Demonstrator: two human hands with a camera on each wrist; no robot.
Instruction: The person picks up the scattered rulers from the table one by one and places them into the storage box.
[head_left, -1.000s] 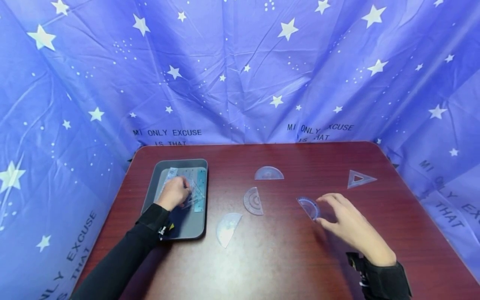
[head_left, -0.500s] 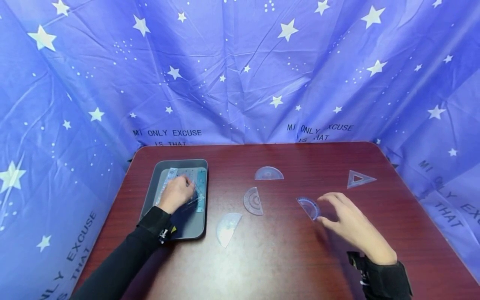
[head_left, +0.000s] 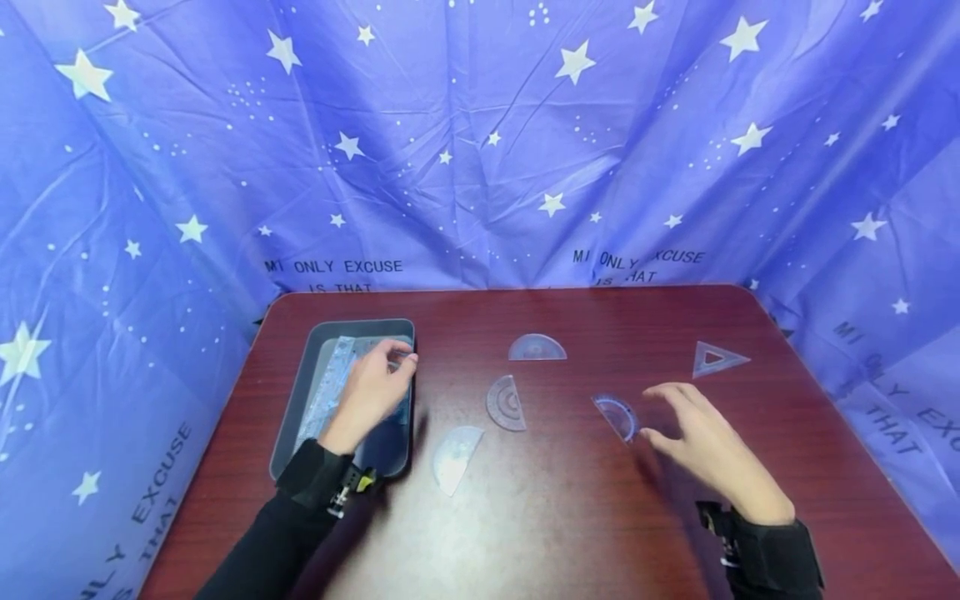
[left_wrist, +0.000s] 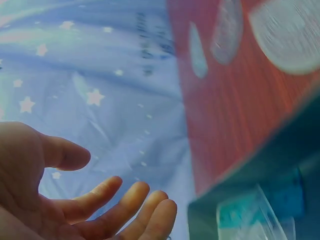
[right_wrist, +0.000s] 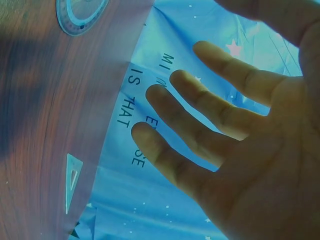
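My left hand (head_left: 375, 392) hovers over the right side of a dark grey tray (head_left: 296, 400), fingers loosely bent and nothing between them. Clear rulers lie in the tray; a long ruler (head_left: 326, 392) shows left of the hand, and a teal strip (left_wrist: 242, 215) shows in the left wrist view. My right hand (head_left: 701, 442) is held above the table, fingers spread and holding nothing. Just left of its fingertips lies a clear protractor with blue markings (head_left: 617, 417). In the right wrist view the palm and spread fingers (right_wrist: 185, 135) are bare.
Three more clear protractors lie mid-table: one at the back (head_left: 537, 347), one in the middle (head_left: 507, 403) and one nearer the front (head_left: 456, 458). A clear set square (head_left: 717, 359) lies at the right. A blue star-printed curtain (head_left: 480, 167) hangs behind the dark red table (head_left: 570, 533).
My left hand has let go of a clear set square in the tray, then moved right and up toward the tray's right rim, its fingers opening. The right hand has barely moved.
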